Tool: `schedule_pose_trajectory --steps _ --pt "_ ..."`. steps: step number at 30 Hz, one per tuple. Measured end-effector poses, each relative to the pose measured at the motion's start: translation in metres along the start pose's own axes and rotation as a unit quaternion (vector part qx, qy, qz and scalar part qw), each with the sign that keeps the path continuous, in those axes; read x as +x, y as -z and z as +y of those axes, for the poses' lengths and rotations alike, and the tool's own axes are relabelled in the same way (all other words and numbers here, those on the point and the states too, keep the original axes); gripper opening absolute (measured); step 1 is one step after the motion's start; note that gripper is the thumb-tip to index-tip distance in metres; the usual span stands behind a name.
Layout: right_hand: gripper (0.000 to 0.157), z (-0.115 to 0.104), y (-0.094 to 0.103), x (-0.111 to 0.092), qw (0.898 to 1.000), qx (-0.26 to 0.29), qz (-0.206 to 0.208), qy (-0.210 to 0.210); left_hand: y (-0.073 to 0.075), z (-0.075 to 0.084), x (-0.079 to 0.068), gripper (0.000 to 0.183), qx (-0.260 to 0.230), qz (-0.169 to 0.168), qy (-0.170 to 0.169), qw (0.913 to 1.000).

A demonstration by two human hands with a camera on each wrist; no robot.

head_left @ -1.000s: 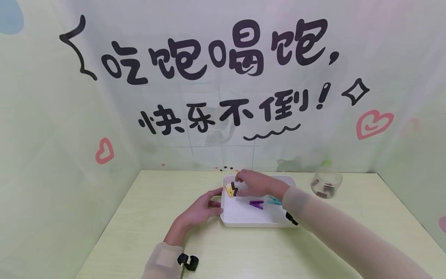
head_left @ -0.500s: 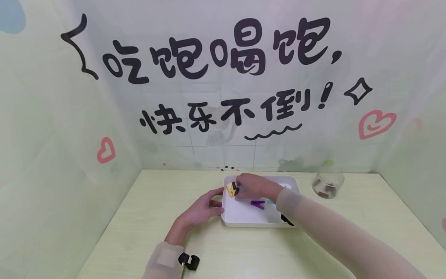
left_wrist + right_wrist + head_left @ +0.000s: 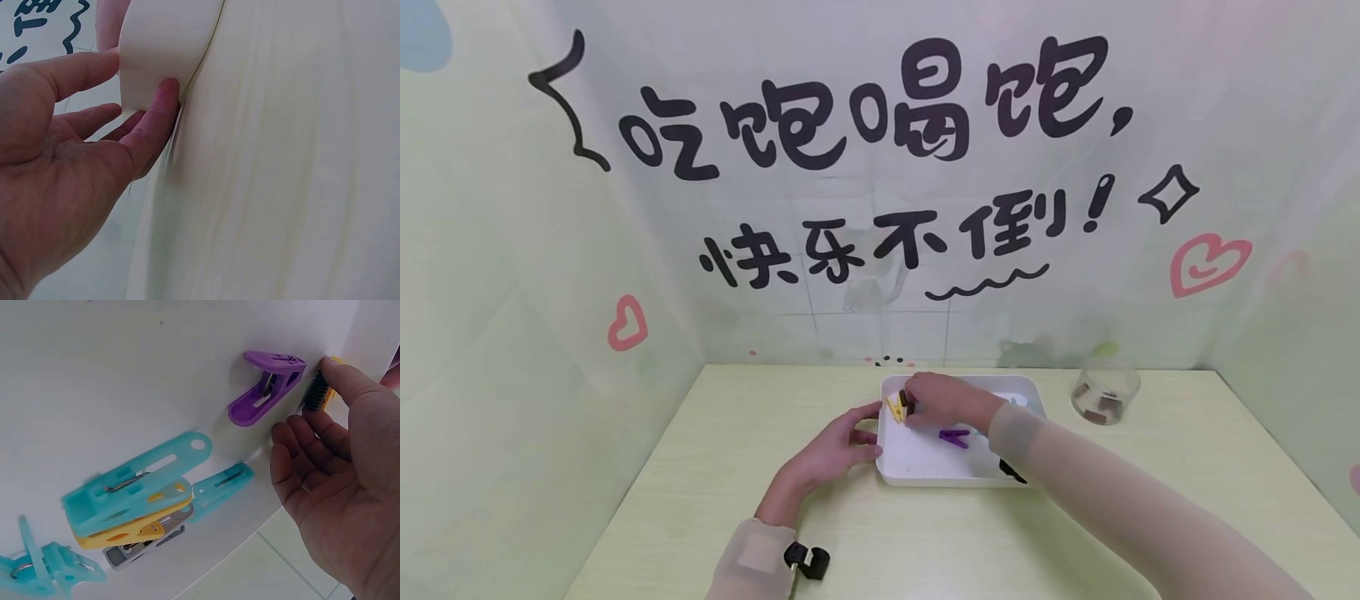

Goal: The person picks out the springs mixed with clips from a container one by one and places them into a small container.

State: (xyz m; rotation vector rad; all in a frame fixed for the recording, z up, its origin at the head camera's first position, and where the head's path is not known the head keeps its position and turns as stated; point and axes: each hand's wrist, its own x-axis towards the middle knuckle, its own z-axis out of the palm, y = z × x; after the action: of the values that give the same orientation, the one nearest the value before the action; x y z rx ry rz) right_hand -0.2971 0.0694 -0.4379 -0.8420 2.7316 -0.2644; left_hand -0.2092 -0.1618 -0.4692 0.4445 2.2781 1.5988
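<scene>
A white tray (image 3: pixel 925 461) holds several clothespins. At its left end, the thumb and index finger of my right hand (image 3: pixel 943 402) pinch a small dark ribbed piece (image 3: pixel 317 392). A yellow clothespin (image 3: pixel 895 408) lies right beside that piece, partly hidden in the right wrist view. Nearer the middle is a purple clothespin (image 3: pixel 269 390). Teal clothespins (image 3: pixel 137 481), another yellow one (image 3: pixel 119 534) and a grey one (image 3: pixel 147 544) lie under my right forearm. My left hand (image 3: pixel 75 150) rests with extended fingers against the tray's left outer wall.
Behind the tray, to the right, stands a clear jar (image 3: pixel 1105 393) with dark brown pieces inside. The pale wooden table (image 3: pixel 917 550) meets a printed curtain (image 3: pixel 865 333) at the back and sides. A black band device (image 3: pixel 807 561) is on the left wrist.
My right hand has moved slightly down to the dark piece, and its thumb and index finger have closed on it. The left hand has stayed at the tray wall.
</scene>
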Motion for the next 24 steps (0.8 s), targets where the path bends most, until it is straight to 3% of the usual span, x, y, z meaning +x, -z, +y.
schedule_pose_trajectory --steps 10,19,24 --pt "0.023 0.001 0.014 -0.016 0.999 0.047 0.003 0.009 0.000 -0.002 0.002 0.072 -0.003 0.003 0.002 1.0000" --pt "0.029 0.013 0.022 -0.028 0.997 0.073 0.022 0.031 0.000 -0.001 0.002 0.072 -0.004 0.007 0.006 0.9999" --pt "0.025 0.017 0.030 -0.041 0.994 0.096 0.044 0.041 -0.001 -0.001 0.003 0.071 -0.004 0.009 0.008 0.9999"
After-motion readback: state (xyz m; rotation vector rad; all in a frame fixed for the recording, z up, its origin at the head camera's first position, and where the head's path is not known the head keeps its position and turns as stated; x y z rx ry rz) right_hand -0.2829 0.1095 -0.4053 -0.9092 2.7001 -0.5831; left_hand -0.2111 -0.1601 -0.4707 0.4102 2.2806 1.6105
